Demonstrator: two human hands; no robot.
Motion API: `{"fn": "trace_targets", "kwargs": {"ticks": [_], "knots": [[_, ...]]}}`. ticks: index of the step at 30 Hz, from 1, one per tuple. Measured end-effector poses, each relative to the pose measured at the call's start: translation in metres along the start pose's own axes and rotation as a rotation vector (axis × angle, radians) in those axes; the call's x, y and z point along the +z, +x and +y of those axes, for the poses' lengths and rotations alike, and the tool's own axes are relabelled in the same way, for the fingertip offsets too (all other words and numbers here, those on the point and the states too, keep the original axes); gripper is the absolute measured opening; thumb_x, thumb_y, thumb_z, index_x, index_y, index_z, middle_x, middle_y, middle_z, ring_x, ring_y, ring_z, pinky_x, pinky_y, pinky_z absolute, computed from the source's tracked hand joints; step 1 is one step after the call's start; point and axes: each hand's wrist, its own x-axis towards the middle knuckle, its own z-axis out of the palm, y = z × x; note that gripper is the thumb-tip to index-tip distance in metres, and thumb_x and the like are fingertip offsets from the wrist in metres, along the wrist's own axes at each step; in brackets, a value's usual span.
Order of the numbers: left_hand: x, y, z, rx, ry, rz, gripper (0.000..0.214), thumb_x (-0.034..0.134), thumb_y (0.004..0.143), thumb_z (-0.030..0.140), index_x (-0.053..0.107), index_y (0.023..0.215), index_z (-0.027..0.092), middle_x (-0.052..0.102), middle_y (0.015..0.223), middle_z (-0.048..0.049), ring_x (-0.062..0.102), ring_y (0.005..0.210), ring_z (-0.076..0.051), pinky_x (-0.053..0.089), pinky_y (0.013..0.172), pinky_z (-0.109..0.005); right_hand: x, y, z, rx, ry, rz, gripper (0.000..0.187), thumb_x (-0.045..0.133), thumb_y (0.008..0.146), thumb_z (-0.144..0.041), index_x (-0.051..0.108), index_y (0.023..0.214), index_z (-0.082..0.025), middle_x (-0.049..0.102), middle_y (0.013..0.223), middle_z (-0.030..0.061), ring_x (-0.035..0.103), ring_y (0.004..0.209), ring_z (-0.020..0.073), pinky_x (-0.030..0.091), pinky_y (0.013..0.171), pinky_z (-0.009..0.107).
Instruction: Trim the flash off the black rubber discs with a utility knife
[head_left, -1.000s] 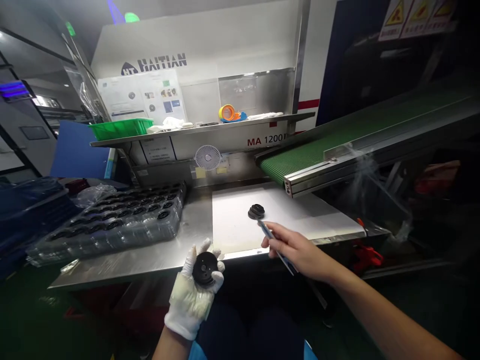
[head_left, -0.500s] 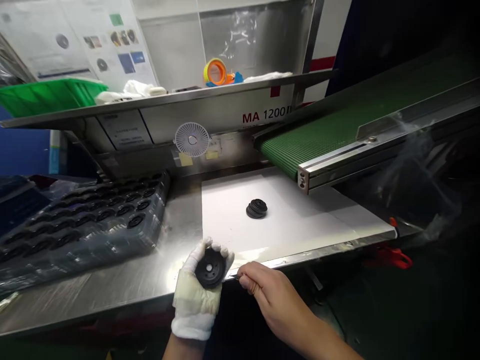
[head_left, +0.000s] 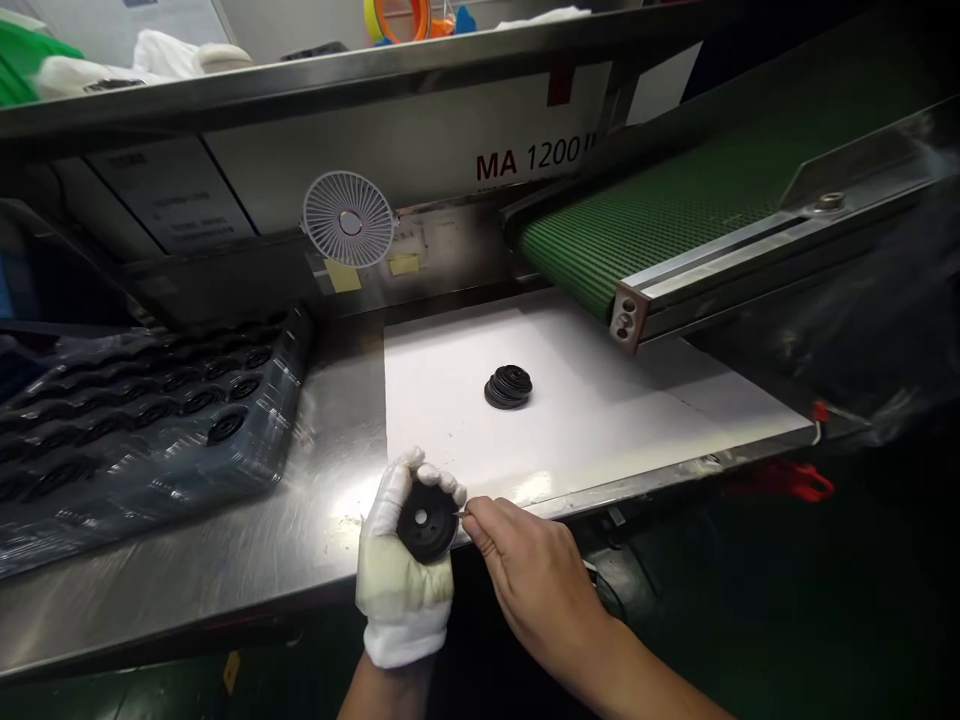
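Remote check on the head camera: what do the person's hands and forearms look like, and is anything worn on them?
The left hand wears a white fabric glove, with a cream, slightly translucent band wrapped around it. The right hand is bare. No sleeves, cables or markings show on either forearm.
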Motion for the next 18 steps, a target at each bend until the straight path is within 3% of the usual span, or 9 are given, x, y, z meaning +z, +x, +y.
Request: {"fn": "trace_targets", "kwargs": {"ticks": [10,14,16,18], "knots": [[0.006,0.006,-0.008,0.184,0.051,0.064,0.009,0.058,0.085,0.016,0.064,0.091,0.014,0.055,0.073,0.0005,0.056,0.068,-0.011,0.053,0.066,-0.028,0.011,-0.007,-0.010,0.027,-0.028,-0.010,0.021,0.039,0.101,-0.026,0.048,0.083,-0.023,0.056,0.073,-0.0014,0.054,0.064,0.0167,0.027,0.057,0.027],[0.008,0.005,-0.010,0.247,0.045,0.110,0.012,0.056,0.087,0.017,0.065,0.094,0.016,0.057,0.073,0.0011,0.058,0.071,-0.010,0.054,0.076,-0.029,0.010,-0.007,-0.013,0.015,-0.014,-0.017,0.020,0.040,0.101,-0.025,0.051,0.085,-0.022,0.058,0.077,0.0001,0.055,0.066,0.0166,0.029,0.057,0.026],[0.006,0.001,-0.005,0.203,0.106,0.076,0.020,0.054,0.087,0.017,0.065,0.103,0.017,0.064,0.088,-0.0040,0.062,0.085,-0.015,0.053,0.084,-0.034,0.007,-0.006,-0.011,0.003,-0.016,-0.018,0.021,0.040,0.101,-0.024,0.051,0.084,-0.022,0.058,0.076,0.0005,0.056,0.067,0.0171,0.031,0.059,0.026],[0.001,-0.004,0.003,0.063,0.187,-0.012,0.032,0.053,0.086,0.018,0.062,0.116,0.018,0.063,0.109,-0.0118,0.059,0.104,-0.026,0.051,0.088,-0.043,0.002,-0.006,-0.008,-0.024,-0.011,-0.021,0.023,0.039,0.101,-0.024,0.050,0.082,-0.021,0.058,0.075,0.0004,0.055,0.066,0.0169,0.031,0.059,0.026]]}}
